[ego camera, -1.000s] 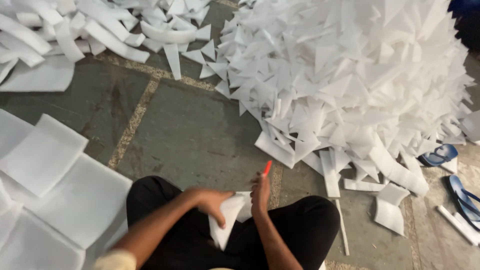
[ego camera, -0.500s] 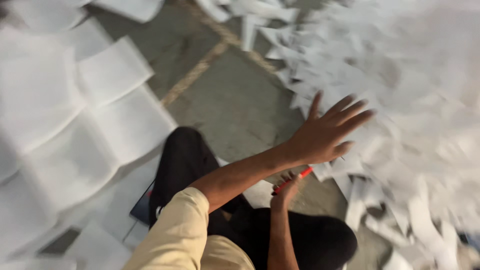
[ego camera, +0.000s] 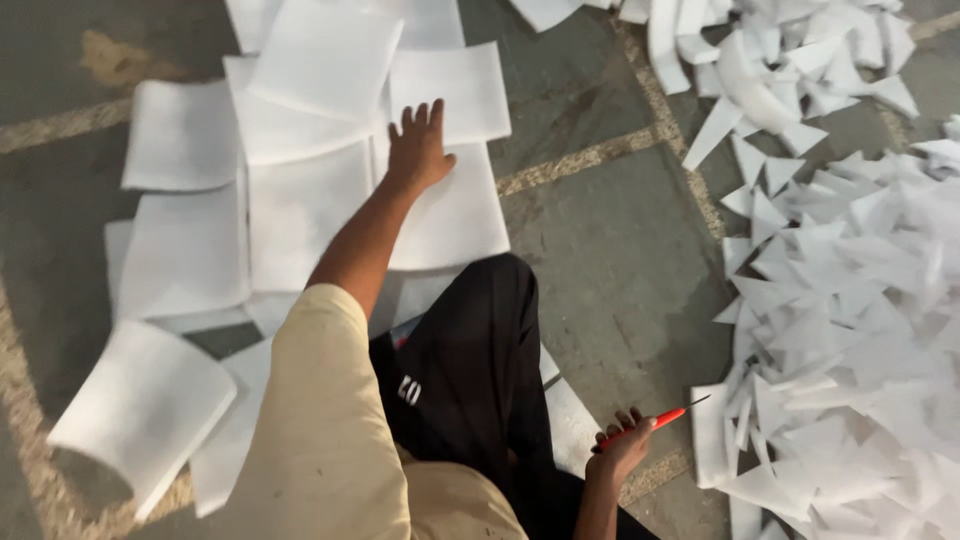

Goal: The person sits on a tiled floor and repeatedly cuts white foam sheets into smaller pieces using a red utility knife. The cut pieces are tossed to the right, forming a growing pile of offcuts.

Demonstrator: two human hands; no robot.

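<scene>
On the floor ahead, my left hand (ego camera: 418, 150) lies flat and open on a white foam sheet (ego camera: 450, 215), fingers spread. Down by my knee, my right hand (ego camera: 622, 450) has its grip closed around a red cutter (ego camera: 645, 427), beside the scrap pile (ego camera: 850, 330).

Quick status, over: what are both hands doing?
Left hand flat on white foam sheets. Right hand holds red cutter. Cut scraps piled alongside.
</scene>
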